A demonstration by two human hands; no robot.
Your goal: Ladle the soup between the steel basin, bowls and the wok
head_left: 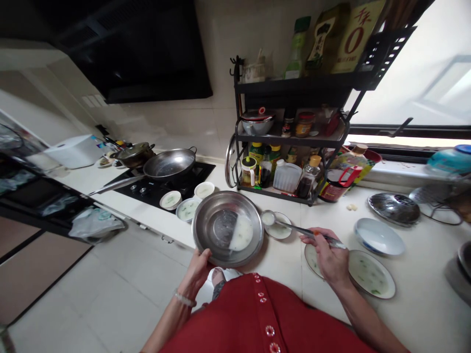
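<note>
The left hand (200, 264) grips a tilted steel basin (217, 230) by its near rim; the right hand (329, 255) is closed around a ladle (300, 229), its scoop over a soup dish (281, 239). Three filled bowls (184, 218) separate basin from wok (171, 164); behind stands a crowded rack (290, 139).

We wear a red top (217, 323), with shiny ring-shaped snaps (270, 331) down its front at six o'clock, and a pale bracelet (185, 298) at seven o'clock.
</note>
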